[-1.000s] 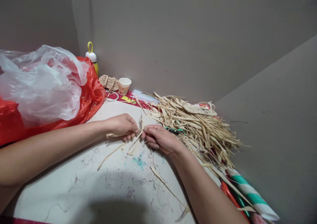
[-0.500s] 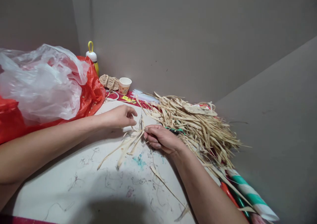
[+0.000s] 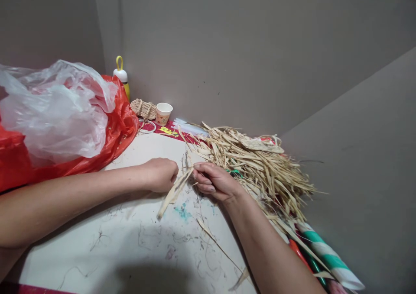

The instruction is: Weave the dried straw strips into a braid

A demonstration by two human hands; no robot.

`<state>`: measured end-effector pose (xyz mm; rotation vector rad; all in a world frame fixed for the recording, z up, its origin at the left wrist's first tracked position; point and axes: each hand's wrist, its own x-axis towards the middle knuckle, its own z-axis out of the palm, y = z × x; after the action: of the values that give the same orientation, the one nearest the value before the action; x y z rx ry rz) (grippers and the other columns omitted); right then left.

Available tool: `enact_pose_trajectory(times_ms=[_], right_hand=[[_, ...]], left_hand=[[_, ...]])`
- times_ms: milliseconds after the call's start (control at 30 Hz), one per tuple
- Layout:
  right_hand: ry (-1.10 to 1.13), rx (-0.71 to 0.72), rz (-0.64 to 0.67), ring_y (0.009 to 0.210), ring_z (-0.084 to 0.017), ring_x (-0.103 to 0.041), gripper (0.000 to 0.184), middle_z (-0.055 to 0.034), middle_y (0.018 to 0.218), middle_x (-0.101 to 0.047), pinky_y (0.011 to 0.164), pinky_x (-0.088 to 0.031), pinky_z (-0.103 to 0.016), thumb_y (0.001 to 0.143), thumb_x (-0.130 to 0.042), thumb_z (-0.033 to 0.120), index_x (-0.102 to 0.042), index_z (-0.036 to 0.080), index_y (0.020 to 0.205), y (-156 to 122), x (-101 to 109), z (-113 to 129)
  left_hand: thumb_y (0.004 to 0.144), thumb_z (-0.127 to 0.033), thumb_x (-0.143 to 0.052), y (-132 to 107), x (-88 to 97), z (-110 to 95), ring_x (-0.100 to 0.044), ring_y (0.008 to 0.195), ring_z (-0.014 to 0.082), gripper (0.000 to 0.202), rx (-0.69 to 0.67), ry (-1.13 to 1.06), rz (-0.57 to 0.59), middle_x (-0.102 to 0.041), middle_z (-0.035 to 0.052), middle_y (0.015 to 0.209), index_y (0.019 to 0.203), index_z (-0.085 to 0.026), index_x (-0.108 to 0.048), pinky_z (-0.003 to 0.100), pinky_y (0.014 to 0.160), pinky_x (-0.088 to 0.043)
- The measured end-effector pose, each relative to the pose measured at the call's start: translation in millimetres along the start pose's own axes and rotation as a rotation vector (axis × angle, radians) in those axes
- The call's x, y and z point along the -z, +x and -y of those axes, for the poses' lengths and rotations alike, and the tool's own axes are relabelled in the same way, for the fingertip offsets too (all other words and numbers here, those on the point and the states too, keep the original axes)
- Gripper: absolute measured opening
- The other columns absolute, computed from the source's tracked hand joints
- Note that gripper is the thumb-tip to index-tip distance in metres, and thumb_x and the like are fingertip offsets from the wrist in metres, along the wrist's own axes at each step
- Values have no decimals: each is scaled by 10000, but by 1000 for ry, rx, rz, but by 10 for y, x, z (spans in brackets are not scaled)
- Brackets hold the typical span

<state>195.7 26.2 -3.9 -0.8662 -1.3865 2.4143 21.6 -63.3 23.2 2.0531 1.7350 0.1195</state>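
Head cam, live on my screen, and the left hand [image 3: 160,175] has changed most. Half a second ago it was lifted with its fingers parted, away from the strands; now it's lower and curled into a fist, back of the hand towards me. Its fingertips are hidden, so I can't tell if anything is in there.

The right hand [image 3: 216,181] has slid a touch to the right but is pinching, same as before, thumb against fingers on the pale straw strips [image 3: 174,193]. Those were fanned wide earlier; now I see a narrower spread, and the long thin one that reached furthest left has gone from its spot on the white tabletop [image 3: 130,246].

As for position, the strips sit between the two hands: one end is at the right hand's fingertips, the rest slants down and left, passing just beside the left knuckles. I can't make out whether they touch.

Big straw pile [image 3: 263,159] is just beyond the right hand, and one loose strand [image 3: 212,237] lies nearer me, left of the right forearm. Paper cup [image 3: 163,115] hasn't budged at the back.
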Motion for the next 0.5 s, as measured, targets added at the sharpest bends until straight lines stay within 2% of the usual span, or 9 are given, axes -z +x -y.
enact_pose_trajectory(times_ms=[133, 300, 333, 400, 500], right_hand=[[-76, 12, -29, 281, -10, -248, 223, 87, 379, -356, 297, -155, -127, 765, -594, 282, -584, 114, 619, -5, -25, 4], [-206, 8, -47, 291, -19, -224, 239, 91, 361, -342, 306, -159, -141, 788, -564, 299, -577, 122, 628, 17, -93, -39], [-225, 9, -46, 295, -20, -216, 243, 92, 361, -339, 308, -160, -143, 793, -557, 304, -576, 123, 631, 22, -109, -51], [-245, 15, -41, 299, -22, -204, 249, 96, 363, -328, 310, -159, -145, 799, -548, 315, -573, 127, 639, 28, -133, -69], [-245, 27, -38, 301, -25, -201, 258, 98, 367, -324, 312, -153, -147, 803, -543, 338, -568, 133, 648, 26, -151, -77]], left_hand=[[619, -162, -524, 30, 121, 105, -437, 496, 125, 81, 16, -93, -82, -562, 4, 548, 572, -187, -585, 248, 508, -284], [650, -155, -550, 34, 518, 251, -476, 516, 88, 54, 45, -574, -334, -556, -24, 554, 601, -163, -568, 212, 529, -343], [661, -168, -559, 14, 567, 230, -494, 520, 87, 36, 62, -692, -343, -579, -14, 578, 629, -161, -573, 209, 527, -359], [664, -171, -567, -37, 586, 142, -505, 511, 83, 23, 53, -823, -283, -609, 1, 608, 665, -157, -585, 204, 510, -371], [620, -119, -560, -87, 425, -19, -489, 472, 82, 112, 32, -794, -171, -569, -32, 530, 710, -155, -617, 190, 476, -350]])
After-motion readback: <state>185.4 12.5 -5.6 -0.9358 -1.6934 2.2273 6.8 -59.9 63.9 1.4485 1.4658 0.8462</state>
